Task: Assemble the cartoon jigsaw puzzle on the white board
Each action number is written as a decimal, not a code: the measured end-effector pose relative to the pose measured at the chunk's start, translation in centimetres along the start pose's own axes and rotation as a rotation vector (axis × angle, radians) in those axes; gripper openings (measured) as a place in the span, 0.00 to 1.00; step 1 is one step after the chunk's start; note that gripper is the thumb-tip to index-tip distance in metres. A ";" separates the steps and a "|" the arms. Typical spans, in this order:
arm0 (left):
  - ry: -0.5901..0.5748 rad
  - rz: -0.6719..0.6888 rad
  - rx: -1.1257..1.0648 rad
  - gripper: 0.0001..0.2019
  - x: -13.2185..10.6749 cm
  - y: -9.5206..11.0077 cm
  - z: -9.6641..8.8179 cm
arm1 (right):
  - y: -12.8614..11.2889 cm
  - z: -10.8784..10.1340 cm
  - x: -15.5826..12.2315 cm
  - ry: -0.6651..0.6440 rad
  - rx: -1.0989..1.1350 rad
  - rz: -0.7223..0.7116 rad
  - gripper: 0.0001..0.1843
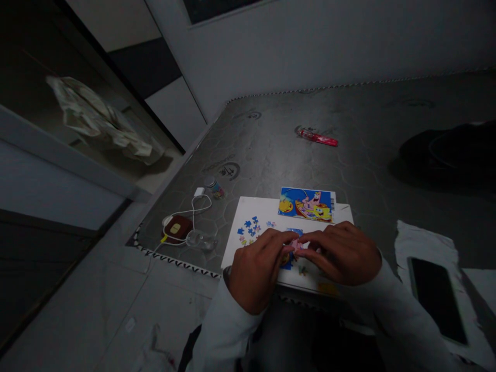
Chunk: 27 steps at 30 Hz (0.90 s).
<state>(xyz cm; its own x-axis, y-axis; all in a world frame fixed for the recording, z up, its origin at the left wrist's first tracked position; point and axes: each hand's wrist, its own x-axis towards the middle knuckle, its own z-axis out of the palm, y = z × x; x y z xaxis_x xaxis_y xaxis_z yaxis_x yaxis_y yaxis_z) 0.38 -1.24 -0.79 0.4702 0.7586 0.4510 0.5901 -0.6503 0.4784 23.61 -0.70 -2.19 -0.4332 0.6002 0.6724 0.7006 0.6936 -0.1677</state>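
Note:
My left hand (260, 266) and my right hand (343, 253) meet over a white board (236, 253). Pinched between the fingertips of both are small pink puzzle pieces (297, 245); how many I cannot tell. Beneath the fingers lies a partly joined blue patch of puzzle (285, 262), mostly covered by my hands. Loose blue puzzle pieces (250, 225) are scattered on the board left of my left hand. A greenish piece (303, 270) sits below my right fingers. Beyond the hands, a picture card (306, 203) with cartoon figures rests across the board's far edge.
Left of the board are a clear glass (201, 241), a brown box (178, 227) with a white cable, and a small jar (214, 187). A red packet (318, 137) lies farther back. At right, a phone (437, 299) rests on white cloth or paper. A dark object (445, 157) stands behind.

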 end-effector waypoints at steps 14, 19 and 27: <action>-0.041 -0.008 0.053 0.10 -0.3 0.0 0.5 | 0.4 0.7 -2.0 -0.021 -0.045 0.021 0.28; -0.031 0.013 0.103 0.10 -0.4 -0.1 0.5 | 0.8 -0.4 -1.1 -0.062 -0.175 -0.118 0.23; 0.037 0.083 0.187 0.12 -0.2 -0.2 0.8 | 0.5 -0.1 -1.3 -0.048 -0.173 -0.105 0.23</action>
<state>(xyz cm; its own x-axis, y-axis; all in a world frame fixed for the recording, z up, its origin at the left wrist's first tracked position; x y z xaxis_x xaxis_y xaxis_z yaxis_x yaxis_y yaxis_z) 0.65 -1.26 -1.59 0.4998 0.6985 0.5122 0.6634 -0.6889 0.2921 24.59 -1.15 -3.09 -0.5325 0.5497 0.6436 0.7353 0.6770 0.0301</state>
